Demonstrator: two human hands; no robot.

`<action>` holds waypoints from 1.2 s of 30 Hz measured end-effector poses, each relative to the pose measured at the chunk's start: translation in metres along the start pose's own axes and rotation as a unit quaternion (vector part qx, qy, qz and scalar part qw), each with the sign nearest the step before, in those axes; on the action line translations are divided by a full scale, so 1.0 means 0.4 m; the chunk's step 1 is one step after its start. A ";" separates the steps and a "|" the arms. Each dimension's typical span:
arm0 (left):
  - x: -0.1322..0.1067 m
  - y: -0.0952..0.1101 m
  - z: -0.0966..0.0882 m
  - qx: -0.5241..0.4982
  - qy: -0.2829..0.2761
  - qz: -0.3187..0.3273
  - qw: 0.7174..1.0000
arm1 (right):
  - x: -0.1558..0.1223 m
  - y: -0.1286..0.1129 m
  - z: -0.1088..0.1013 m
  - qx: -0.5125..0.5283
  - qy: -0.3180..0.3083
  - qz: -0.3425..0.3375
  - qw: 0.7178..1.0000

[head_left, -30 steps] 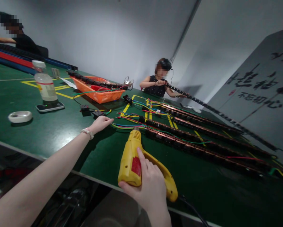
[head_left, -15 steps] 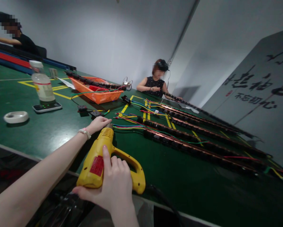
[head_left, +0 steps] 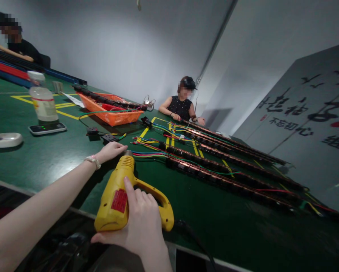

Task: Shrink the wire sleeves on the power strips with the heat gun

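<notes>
My right hand is closed around the handle of a yellow heat gun, whose nozzle points away from me toward a bundle of coloured wires. My left hand reaches forward just left of the nozzle, fingers curled down on the green table near the wire ends; what it grips, if anything, is hidden. Long black and copper power strips run off to the right from the wires.
An orange basket holding strips stands behind the wires. At left are a plastic bottle on a small scale and a white tape roll. One person sits across the table, another at the far left. Black plugs lie nearby.
The heat gun has swung left and nearer to my left hand, then held. The person across the table has lowered a long strip onto the table. My view has shifted slightly.
</notes>
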State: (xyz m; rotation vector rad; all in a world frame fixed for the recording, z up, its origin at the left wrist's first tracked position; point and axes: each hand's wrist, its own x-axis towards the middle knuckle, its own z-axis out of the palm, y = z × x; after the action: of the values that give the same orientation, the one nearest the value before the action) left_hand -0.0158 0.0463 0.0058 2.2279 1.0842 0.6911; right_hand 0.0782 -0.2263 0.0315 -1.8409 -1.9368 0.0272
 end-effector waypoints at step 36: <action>0.019 -0.020 0.011 -0.053 0.019 -0.027 0.998 | -0.072 0.066 -0.048 -0.082 0.073 0.057 0.992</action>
State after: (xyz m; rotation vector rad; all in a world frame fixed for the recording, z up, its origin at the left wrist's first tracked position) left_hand -0.0133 0.0554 -0.0010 2.0951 1.0961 0.7539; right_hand 0.1095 -0.2566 0.0308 -1.9971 -1.7789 -0.2293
